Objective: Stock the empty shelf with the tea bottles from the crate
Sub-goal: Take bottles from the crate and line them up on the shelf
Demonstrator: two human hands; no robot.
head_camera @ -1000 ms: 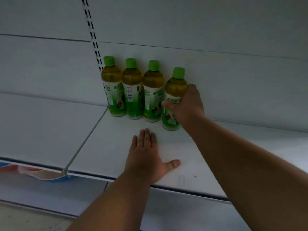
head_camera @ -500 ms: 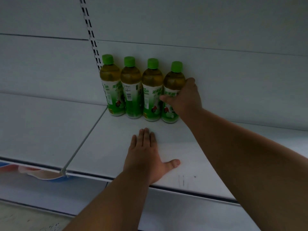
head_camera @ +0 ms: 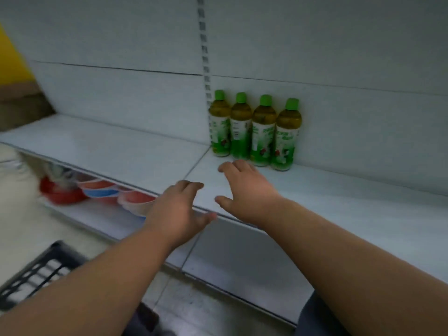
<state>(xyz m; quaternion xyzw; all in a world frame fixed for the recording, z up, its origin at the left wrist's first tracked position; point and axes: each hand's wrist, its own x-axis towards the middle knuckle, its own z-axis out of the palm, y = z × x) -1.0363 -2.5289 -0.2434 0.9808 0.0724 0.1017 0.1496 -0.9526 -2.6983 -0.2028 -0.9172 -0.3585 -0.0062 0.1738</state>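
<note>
Several tea bottles (head_camera: 254, 132) with green caps and green labels stand upright in a tight row against the back wall of the white shelf (head_camera: 339, 197). My right hand (head_camera: 244, 187) hovers over the shelf just in front of the row, fingers spread, holding nothing. My left hand (head_camera: 177, 209) is at the shelf's front edge, to the left of the right hand, also open and empty. A corner of the dark slatted crate (head_camera: 41, 272) shows at the lower left, partly hidden by my left forearm.
On the lower shelf at the left lie red, blue and white bowl-like containers (head_camera: 97, 190). A slotted upright strip (head_camera: 204, 52) runs up the back wall beside the bottles. The floor lies below, and the view is motion-blurred.
My right hand has let go of the rightmost bottle and pulled back. My left hand lifted off the shelf and drew back to its edge. The view swung left and down, bringing the crate in.
</note>
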